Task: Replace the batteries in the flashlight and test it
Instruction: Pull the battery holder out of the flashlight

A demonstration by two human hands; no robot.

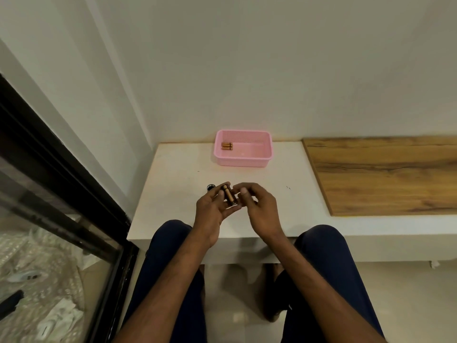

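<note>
- left hand (210, 211) is over the near part of the white table (173, 206); its fingers curl round a dark battery bundle (228, 197) with copper-coloured cells, tilted up from the palm
- right hand (259, 209) is just right of that bundle, fingers curled, thumb and forefinger tips close to it; cannot tell whether they pinch it
- a black round piece (210, 187) peeks out just beyond the left fingertips
- well beyond both hands stands a pink basket (243, 160); loose batteries (227, 146) lie in its far left corner
</note>
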